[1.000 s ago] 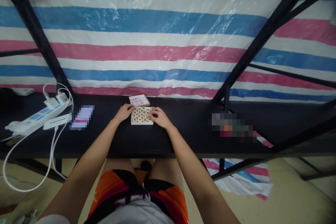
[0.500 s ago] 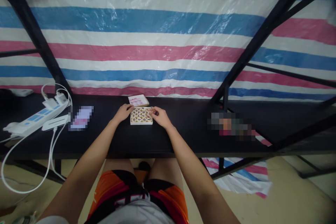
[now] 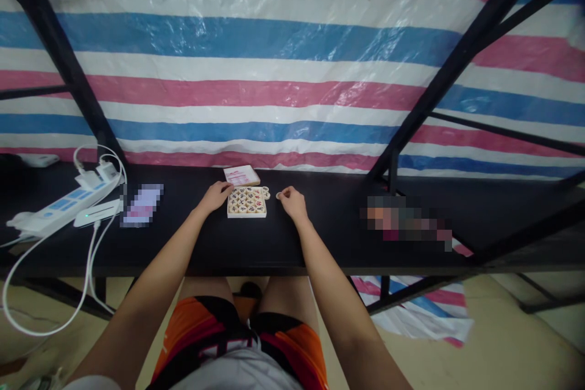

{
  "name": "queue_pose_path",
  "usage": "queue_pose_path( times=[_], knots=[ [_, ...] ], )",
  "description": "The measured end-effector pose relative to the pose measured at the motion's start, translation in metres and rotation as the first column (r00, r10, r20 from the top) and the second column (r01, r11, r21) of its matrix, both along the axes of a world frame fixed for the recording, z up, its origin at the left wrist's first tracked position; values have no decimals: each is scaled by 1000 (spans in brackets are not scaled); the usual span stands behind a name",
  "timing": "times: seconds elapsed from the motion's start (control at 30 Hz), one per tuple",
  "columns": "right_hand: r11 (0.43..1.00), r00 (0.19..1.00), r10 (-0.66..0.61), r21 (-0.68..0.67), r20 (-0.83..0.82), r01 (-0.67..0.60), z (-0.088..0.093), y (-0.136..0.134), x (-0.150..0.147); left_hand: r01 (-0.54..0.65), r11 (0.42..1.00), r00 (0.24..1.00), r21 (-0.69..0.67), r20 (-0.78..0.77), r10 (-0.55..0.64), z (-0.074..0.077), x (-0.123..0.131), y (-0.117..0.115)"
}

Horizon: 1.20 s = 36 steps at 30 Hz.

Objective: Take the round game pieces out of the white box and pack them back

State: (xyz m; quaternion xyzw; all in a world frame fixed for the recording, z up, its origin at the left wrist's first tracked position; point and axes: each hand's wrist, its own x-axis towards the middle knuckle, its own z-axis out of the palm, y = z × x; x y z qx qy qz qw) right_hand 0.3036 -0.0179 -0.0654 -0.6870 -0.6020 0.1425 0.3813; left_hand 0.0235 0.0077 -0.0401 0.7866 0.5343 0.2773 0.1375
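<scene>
A small white box (image 3: 247, 216) full of round Chinese chess pieces (image 3: 247, 200) with black and some red characters lies on the black table. My left hand (image 3: 216, 197) holds the box at its far left corner, fingers bent over the edge. To the right of the box, my right hand (image 3: 295, 203) pinches one round chess piece (image 3: 278, 195) between thumb and fingertips, just above or on the table; which of the two, I cannot tell. A couple of loose pieces (image 3: 266, 193) sit against the box's far right corner.
Behind the box lies its lid (image 3: 241, 175). To the left are a white power strip (image 3: 68, 204) with cables, a white device (image 3: 98, 213) and a blurred-out phone (image 3: 142, 205). A pixelated item (image 3: 402, 219) lies at right. Black metal frame bars (image 3: 425, 103) slant up on both sides.
My right hand has moved right, away from the box's right side, with a chess piece in its fingers. The loose pieces at the corner now show. My left hand has stayed put.
</scene>
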Motion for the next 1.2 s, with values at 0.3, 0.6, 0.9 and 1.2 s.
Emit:
queue_pose_path(
  times=[0.3, 0.6, 0.9, 1.2],
  knots=[
    [991, 990, 137, -5, 21, -137, 4, -4, -5, -7, 1000, 1000, -5, 5, 7, 0, 0, 0],
    [965, 965, 260, 9, -22, -260, 5, -5, -8, -4, 1000, 1000, 2, 4, 4, 0, 0, 0],
    [947, 946, 321, 6, -38, -321, 10, -9, -13, 2, 1000, 1000, 9, 19, -2, -3, -1, 2],
    [938, 937, 347, 23, -43, -346, 7, -7, -12, -9, 1000, 1000, -3, 21, 9, 0, 0, -1]
  ],
)
